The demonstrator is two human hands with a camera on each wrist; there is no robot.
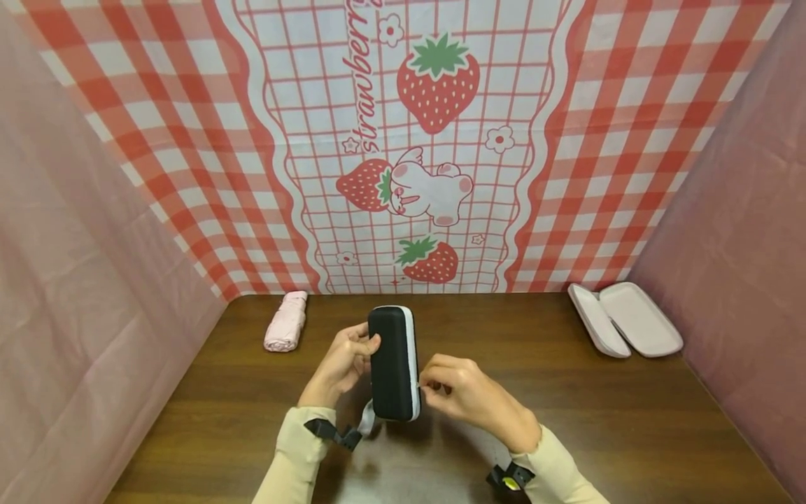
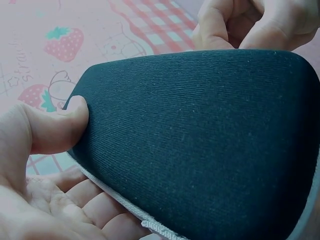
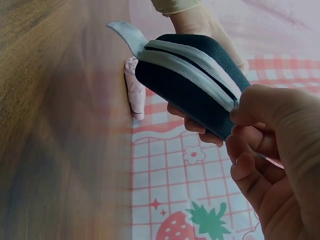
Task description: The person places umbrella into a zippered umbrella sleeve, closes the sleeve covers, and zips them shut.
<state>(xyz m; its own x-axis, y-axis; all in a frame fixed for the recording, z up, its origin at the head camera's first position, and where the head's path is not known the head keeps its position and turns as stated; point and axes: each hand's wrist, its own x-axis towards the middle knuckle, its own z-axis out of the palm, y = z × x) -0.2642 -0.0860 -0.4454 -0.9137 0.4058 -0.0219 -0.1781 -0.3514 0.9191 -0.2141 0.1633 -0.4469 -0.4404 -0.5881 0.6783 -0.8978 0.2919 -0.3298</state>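
Note:
A black zip case (image 1: pixel 392 364) with a white zipper along its side stands raised above the table, long side near vertical. My left hand (image 1: pixel 340 364) grips it, the thumb (image 2: pixel 70 127) on the black face and the fingers behind. At the case's right side my right hand (image 1: pixel 472 395) has thumb and fingertips pinched at the zipper (image 3: pixel 180 72), where the pull sits mostly hidden. Between the strap end and those fingertips, the right wrist view shows a dark gap between the zipper's two tapes. From the lower end hangs a grey strap loop (image 3: pixel 131 39). The case's inside is hidden.
A rolled pink cloth bundle (image 1: pixel 286 322) lies at the back left of the wooden table (image 1: pixel 208 420). An opened pale case (image 1: pixel 642 318) lies at the back right. Behind hangs a strawberry-print checked cloth (image 1: pixel 434 196), with pink curtains at both sides.

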